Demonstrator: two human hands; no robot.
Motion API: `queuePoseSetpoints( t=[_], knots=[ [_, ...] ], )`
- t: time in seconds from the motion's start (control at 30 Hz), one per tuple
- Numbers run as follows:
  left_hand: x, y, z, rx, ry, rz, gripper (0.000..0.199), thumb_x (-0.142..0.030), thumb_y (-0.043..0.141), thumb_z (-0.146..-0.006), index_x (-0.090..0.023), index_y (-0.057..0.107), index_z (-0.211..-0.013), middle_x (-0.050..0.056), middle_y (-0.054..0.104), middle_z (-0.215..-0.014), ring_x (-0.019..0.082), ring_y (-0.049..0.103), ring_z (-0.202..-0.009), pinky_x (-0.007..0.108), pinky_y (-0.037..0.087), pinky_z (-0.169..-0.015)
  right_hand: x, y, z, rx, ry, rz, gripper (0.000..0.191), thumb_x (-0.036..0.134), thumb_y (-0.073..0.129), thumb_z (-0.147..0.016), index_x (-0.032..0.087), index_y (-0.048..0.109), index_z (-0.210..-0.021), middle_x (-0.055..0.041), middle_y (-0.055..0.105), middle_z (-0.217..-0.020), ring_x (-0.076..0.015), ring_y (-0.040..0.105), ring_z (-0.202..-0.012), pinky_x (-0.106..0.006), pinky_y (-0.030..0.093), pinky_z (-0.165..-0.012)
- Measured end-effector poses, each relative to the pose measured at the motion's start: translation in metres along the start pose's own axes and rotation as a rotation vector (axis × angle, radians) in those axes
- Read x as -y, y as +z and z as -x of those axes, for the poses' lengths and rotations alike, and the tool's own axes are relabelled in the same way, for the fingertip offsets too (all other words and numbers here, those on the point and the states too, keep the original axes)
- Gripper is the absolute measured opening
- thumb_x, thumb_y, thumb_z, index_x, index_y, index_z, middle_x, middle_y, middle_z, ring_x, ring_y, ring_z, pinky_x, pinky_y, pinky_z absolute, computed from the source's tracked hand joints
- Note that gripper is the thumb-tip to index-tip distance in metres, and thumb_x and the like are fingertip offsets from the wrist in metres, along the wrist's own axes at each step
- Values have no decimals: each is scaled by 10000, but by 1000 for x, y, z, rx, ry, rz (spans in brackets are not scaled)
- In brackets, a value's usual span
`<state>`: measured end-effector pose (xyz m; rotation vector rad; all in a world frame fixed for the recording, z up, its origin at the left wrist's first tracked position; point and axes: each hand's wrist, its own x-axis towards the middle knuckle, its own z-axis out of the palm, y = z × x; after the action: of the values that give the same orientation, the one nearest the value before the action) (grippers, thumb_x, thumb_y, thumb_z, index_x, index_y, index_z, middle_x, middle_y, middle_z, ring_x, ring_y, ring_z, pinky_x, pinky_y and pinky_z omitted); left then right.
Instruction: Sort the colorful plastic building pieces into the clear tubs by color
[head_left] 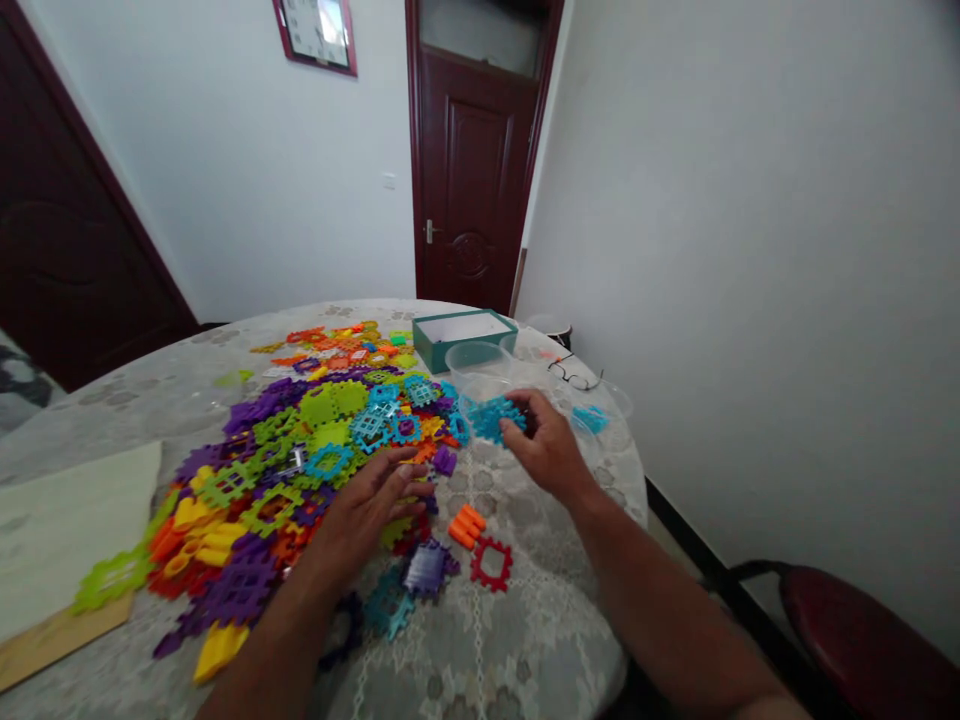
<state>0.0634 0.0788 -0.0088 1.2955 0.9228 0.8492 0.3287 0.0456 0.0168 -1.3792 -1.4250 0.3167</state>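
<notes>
My right hand [553,442] grips a bunch of blue notched plastic building pieces [491,418], thumb at the near side. These pieces are at the front of a clear plastic tub [480,362]; whether they touch it I cannot tell. Fingers apart, my left hand [375,502] is over the right edge of a large pile of building pieces [330,405] in green, purple, blue, yellow and orange, with nothing seen in its grasp. Closer to me lie orange tubes [466,525], a red square frame piece [492,564] and a purple piece [427,568].
A green box [465,338] with a white inside stands at the back. Eyeglasses [576,376] and more blue pieces [591,418] lie to the right. At left is a pale board [75,530]. The round table's edge [637,470] curves past my right arm, near a dark red chair [862,640].
</notes>
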Motion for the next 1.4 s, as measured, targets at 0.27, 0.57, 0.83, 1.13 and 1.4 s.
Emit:
queuePoseSetpoints(
  t=[0.27, 0.57, 0.83, 1.13, 1.4],
  knots=[
    [4, -8, -4, -61, 42, -115, 587, -655, 666, -895, -187, 652, -1249, 128, 755, -1162, 284, 761, -1044, 421, 644, -862, -59, -115, -61, -282, 61, 662, 393, 333, 601, -884, 163, 669, -1232, -146, 761, -1127, -263, 700, -943, -363, 517, -867],
    [5, -10, -5, -130, 90, -148, 471, -575, 616, -943, -191, 672, -1210, 83, 764, -1059, 244, 765, -973, 376, 633, -817, -116, -134, -71, 50, 323, 1189, 395, 284, 561, -953, 149, 659, -1311, -200, 734, -1184, -314, 714, -1034, -371, 504, -821],
    [0, -10, -2, -164, 104, -179, 371, -488, 599, -958, -185, 692, -1152, 78, 768, -1067, 231, 774, -937, 343, 619, -775, -50, -78, -38, -40, -174, 811, 310, 313, 532, -993, 151, 711, -1186, -163, 741, -1166, -275, 702, -994, -403, 529, -942],
    [0, -10, -1, -198, 147, -193, 335, -461, 613, -946, -194, 707, -1125, 65, 778, -1042, 230, 777, -910, 348, 625, -768, -2, 70, 30, 552, -152, 764, 525, 265, 541, -1018, 218, 499, -1539, -220, 448, -1612, -318, 659, -1268, -421, 566, -981],
    [0, -12, -2, -224, 162, -194, 314, -426, 627, -932, -196, 714, -1128, 60, 783, -1010, 226, 770, -903, 351, 618, -781, -33, 98, 17, 500, -60, 722, 507, 253, 524, -1023, 194, 504, -1526, -208, 539, -1451, -291, 686, -1164, -394, 557, -960]
  ],
)
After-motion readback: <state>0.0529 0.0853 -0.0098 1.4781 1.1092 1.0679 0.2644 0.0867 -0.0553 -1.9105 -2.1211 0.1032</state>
